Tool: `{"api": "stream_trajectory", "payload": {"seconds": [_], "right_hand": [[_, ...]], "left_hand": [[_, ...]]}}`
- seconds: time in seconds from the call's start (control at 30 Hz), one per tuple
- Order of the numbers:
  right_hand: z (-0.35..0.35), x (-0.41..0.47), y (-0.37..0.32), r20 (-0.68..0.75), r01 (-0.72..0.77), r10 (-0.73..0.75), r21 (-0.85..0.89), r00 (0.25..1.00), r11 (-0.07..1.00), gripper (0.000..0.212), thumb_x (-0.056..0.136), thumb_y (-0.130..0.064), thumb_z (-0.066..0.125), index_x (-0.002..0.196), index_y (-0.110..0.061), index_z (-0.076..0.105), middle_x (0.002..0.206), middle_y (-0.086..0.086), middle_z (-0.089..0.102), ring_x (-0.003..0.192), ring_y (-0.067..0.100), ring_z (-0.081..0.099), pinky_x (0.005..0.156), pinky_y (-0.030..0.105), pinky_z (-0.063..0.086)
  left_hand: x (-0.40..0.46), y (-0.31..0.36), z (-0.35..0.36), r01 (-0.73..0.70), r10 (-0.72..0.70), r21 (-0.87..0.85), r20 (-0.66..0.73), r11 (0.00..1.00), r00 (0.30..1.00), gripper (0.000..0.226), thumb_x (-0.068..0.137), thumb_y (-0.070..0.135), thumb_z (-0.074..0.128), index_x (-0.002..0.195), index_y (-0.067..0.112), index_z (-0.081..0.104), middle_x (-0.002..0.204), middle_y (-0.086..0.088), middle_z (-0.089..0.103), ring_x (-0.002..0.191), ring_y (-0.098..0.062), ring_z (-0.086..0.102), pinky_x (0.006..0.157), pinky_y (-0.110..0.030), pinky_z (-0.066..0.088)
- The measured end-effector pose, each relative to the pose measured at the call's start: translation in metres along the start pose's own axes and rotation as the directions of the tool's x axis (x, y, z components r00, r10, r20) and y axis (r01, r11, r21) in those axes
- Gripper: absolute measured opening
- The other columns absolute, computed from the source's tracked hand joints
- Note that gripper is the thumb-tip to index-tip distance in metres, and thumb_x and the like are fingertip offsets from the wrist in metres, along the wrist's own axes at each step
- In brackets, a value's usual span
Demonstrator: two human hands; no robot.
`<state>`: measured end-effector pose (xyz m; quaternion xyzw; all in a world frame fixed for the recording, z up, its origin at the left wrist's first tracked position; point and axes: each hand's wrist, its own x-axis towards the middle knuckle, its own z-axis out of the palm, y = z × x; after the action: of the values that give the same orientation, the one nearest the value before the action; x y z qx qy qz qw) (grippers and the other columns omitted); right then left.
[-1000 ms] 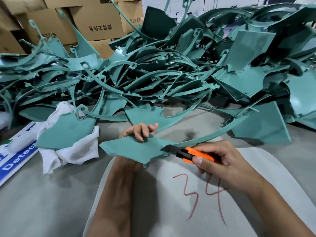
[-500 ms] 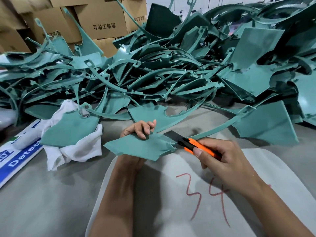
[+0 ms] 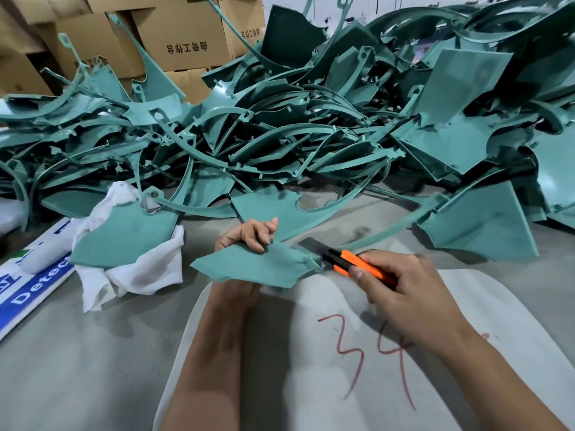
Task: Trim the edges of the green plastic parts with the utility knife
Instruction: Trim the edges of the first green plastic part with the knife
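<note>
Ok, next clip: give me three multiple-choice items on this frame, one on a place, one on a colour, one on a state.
1. Where does the white cloth lie?
A. left of the held green part
B. on the cardboard boxes
C. under the right hand

2. What colour is the knife handle?
A. blue
B. orange
C. white

3. What is the left hand doing?
A. resting flat on the table
B. gripping the green part
C. holding the knife

Answers: 1 A, the cloth sits on the table left of the part. 2 B, the handle shows orange beside the thumb. 3 B, its fingers curl over the part's far edge.
</note>
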<state>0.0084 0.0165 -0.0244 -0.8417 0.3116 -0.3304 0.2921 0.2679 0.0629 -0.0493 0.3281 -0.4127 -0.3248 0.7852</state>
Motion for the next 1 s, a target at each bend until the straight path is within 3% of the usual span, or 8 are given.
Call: {"api": "stream_trajectory", "payload": {"seconds": [0.2,0.27,0.33,0.5,0.63,0.73,0.87,1.0], "right_hand": [[-0.001,0.0,-0.008,-0.124,0.066,-0.044,0.185,0.991,0.981,0.021,0.1,-0.033,0.061,0.086,-0.023,0.072,0.061,0.005,0.055,0.052,0.019,0.047,0.05,0.036,0.038],[0.0,-0.002,-0.015,-0.086,0.128,-0.112,0.218,0.99,0.968,0.018,0.101,-0.034,0.061,0.087,-0.03,0.072,0.061,0.001,0.056,0.051,0.019,0.049,0.049,0.029,0.036],[0.001,-0.004,-0.016,-0.037,0.14,-0.135,0.25,0.99,0.958,0.017,0.101,-0.036,0.06,0.088,-0.033,0.071,0.06,0.002,0.056,0.051,0.021,0.049,0.048,0.032,0.036],[0.0,-0.004,-0.004,0.01,0.061,-0.063,0.142,0.998,0.988,0.023,0.098,-0.04,0.06,0.09,-0.022,0.073,0.061,0.004,0.055,0.052,0.024,0.047,0.049,0.045,0.04],[-0.005,-0.001,0.004,-0.032,-0.018,0.02,0.054,0.999,0.998,0.026,0.094,-0.043,0.058,0.089,-0.021,0.071,0.06,0.004,0.055,0.053,0.023,0.046,0.052,0.044,0.041],[-0.008,-0.001,0.003,-0.058,0.01,-0.006,0.072,0.998,0.997,0.022,0.096,-0.042,0.059,0.091,-0.025,0.072,0.06,0.003,0.054,0.053,0.022,0.046,0.051,0.043,0.039],[-0.006,-0.004,-0.001,0.003,0.066,-0.066,0.084,0.998,0.994,0.021,0.098,-0.042,0.058,0.089,-0.029,0.072,0.06,-0.001,0.053,0.051,0.02,0.045,0.049,0.041,0.038],[-0.008,-0.001,0.003,-0.04,0.011,-0.014,-0.076,0.999,0.997,0.019,0.098,-0.042,0.059,0.089,-0.03,0.071,0.059,-0.003,0.055,0.054,0.02,0.05,0.052,0.044,0.045]], "left_hand": [[0.003,0.014,0.009,-0.135,0.135,0.007,-0.128,0.991,0.983,0.041,0.043,0.042,0.096,0.043,0.016,0.065,0.056,-0.002,0.062,0.066,-0.019,0.057,0.097,-0.039,0.044],[0.002,0.017,0.009,-0.143,0.151,0.076,-0.124,0.987,0.981,0.019,0.053,0.025,0.082,0.044,0.018,0.066,0.058,0.001,0.063,0.07,-0.019,0.057,0.1,-0.043,0.041],[-0.002,0.019,0.012,-0.169,0.188,0.158,-0.115,0.973,0.975,0.016,0.06,0.017,0.065,0.044,0.019,0.067,0.059,0.004,0.064,0.075,-0.022,0.055,0.101,-0.043,0.039],[-0.002,0.023,0.007,-0.243,0.293,0.34,-0.106,0.908,0.95,0.018,0.068,0.018,0.061,0.051,0.017,0.063,0.064,0.011,0.064,0.081,-0.028,0.051,0.103,-0.045,0.04],[-0.001,0.027,0.001,-0.324,0.374,0.455,-0.022,0.83,0.927,0.016,0.076,0.016,0.055,0.086,0.006,0.061,0.071,0.016,0.066,0.077,-0.022,0.055,0.098,-0.038,0.042],[-0.002,0.029,-0.001,-0.377,0.418,0.516,0.04,0.769,0.907,0.013,0.076,0.014,0.053,0.081,0.005,0.061,0.075,0.015,0.066,0.078,-0.028,0.053,0.097,-0.036,0.043],[-0.005,0.028,0.0,-0.366,0.425,0.539,0.018,0.759,0.905,0.01,0.079,0.01,0.051,0.076,0.006,0.06,0.079,-0.009,0.06,0.079,-0.029,0.052,0.099,-0.041,0.042],[-0.004,0.027,0.0,-0.363,0.433,0.521,-0.014,0.772,0.901,0.009,0.078,0.009,0.052,0.074,0.011,0.06,0.073,0.002,0.062,0.078,-0.026,0.054,0.098,-0.038,0.044]]}}
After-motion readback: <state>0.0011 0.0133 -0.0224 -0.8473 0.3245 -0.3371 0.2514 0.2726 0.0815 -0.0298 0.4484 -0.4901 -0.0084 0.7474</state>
